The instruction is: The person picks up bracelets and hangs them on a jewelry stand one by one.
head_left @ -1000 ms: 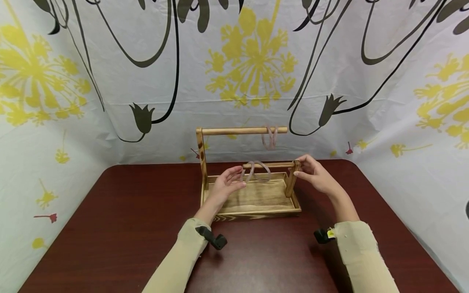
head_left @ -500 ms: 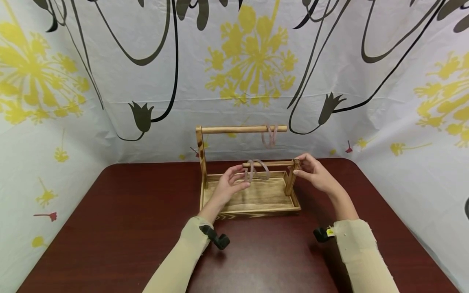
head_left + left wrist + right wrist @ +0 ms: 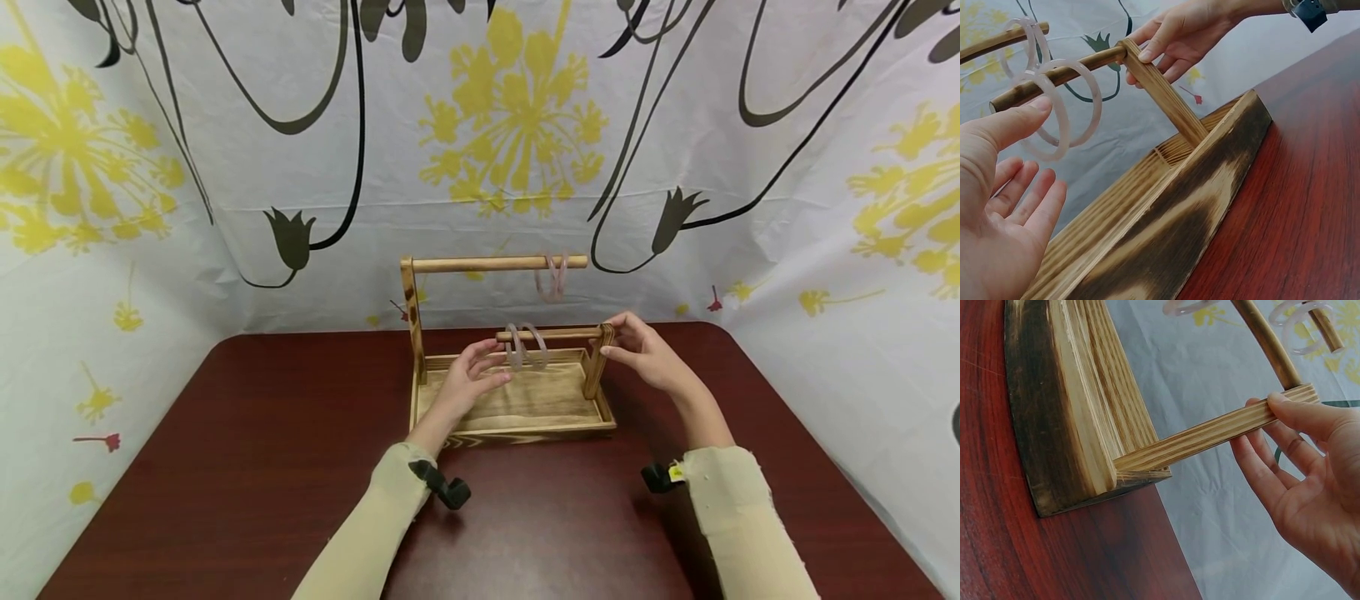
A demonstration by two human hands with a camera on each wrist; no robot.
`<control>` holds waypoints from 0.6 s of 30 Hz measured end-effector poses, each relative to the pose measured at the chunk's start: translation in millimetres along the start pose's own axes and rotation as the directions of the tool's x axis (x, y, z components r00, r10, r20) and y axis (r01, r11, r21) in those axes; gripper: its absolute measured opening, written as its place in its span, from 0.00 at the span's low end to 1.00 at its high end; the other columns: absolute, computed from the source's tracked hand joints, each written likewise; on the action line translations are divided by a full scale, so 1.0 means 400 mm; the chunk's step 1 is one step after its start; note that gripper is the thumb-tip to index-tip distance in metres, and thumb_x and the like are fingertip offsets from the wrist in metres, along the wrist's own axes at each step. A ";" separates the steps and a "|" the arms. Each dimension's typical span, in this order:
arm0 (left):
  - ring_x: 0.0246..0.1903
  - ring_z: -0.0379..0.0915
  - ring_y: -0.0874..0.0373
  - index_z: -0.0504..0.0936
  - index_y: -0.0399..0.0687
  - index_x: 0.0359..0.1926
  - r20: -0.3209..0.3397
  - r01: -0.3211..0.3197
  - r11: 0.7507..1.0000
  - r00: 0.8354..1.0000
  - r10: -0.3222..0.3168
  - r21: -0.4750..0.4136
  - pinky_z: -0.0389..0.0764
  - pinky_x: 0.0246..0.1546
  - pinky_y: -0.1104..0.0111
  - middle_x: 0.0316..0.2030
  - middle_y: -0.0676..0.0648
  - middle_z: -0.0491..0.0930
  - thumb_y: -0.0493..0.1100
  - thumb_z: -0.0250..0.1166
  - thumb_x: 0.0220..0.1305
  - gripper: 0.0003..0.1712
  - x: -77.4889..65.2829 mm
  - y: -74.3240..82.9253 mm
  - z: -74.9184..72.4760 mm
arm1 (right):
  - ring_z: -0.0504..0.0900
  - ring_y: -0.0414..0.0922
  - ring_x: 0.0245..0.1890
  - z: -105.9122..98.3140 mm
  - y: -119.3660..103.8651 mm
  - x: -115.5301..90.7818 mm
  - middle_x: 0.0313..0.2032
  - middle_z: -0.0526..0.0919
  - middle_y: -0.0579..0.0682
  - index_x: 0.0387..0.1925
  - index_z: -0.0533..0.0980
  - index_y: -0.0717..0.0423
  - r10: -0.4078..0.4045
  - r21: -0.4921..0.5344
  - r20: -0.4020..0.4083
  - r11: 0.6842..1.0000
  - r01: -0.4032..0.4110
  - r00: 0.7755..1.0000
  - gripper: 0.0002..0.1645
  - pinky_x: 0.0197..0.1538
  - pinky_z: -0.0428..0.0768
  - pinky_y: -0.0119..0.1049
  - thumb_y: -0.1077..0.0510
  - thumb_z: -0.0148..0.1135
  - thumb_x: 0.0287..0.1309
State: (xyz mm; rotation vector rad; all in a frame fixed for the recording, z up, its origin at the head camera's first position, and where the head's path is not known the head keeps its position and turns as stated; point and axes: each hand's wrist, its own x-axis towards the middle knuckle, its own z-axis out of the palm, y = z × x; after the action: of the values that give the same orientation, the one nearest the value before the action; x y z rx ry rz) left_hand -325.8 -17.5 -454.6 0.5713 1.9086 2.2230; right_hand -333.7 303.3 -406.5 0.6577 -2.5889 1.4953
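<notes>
A wooden bracelet stand (image 3: 525, 435) has a shallow tray base and two horizontal rods at different heights. Two pale translucent bangles (image 3: 1057, 119) hang side by side on the lower rod (image 3: 570, 333), near its free end. Beside them is my left hand (image 3: 467, 385), fingers spread and relaxed, with the thumb tip right at the nearer bangle in the left wrist view. At the other end of that rod, my right hand (image 3: 1310, 456) grips the top of the short upright post (image 3: 1210, 434) between thumb and fingers. More pinkish bangles (image 3: 552, 279) hang on the higher rod (image 3: 472, 265).
The stand rests on a dark red-brown table (image 3: 300, 467), toward its far edge. A white curtain (image 3: 315, 183) printed with yellow flowers and dark stems surrounds the back and sides. Black wrist straps (image 3: 442, 485) sit on both beige sleeves.
My left hand has shifted slightly right, and the left bangle has slid right along the lower rod. The two bangles now hang more nearly parallel. My right hand stays on the post.
</notes>
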 end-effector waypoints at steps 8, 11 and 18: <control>0.69 0.65 0.38 0.62 0.36 0.70 -0.008 -0.027 1.000 1.000 0.027 0.000 0.81 0.57 0.68 0.70 0.34 0.64 0.28 0.63 0.65 0.34 -0.007 0.002 -0.007 | 0.81 0.30 0.40 0.000 -0.001 0.003 0.39 0.79 0.37 0.52 0.65 0.68 0.002 0.037 0.018 0.999 -0.002 1.000 0.17 0.44 0.78 0.24 0.68 0.59 0.67; 0.69 0.65 0.39 0.63 0.36 0.70 -0.013 -0.027 1.000 1.000 0.027 0.001 0.81 0.58 0.67 0.70 0.34 0.65 0.28 0.63 0.65 0.34 -0.009 0.002 -0.010 | 0.81 0.29 0.40 -0.001 -0.001 0.003 0.39 0.80 0.38 0.53 0.65 0.68 0.005 0.042 0.019 0.999 -0.006 1.000 0.17 0.45 0.78 0.24 0.67 0.59 0.67; 0.69 0.64 0.39 0.62 0.36 0.71 -0.016 -0.012 1.000 1.000 0.012 0.027 0.81 0.59 0.66 0.71 0.33 0.63 0.30 0.63 0.66 0.35 -0.010 -0.002 -0.017 | 0.81 0.30 0.40 0.001 0.001 0.002 0.40 0.79 0.38 0.53 0.65 0.68 -0.006 0.040 0.016 0.999 0.006 1.000 0.17 0.44 0.78 0.24 0.68 0.59 0.66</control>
State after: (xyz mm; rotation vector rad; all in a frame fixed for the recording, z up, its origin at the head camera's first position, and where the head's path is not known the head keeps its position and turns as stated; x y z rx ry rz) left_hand -324.7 -24.9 -457.0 0.5724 1.9504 2.2190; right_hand -334.5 302.9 -406.6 0.6838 -2.5727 1.5497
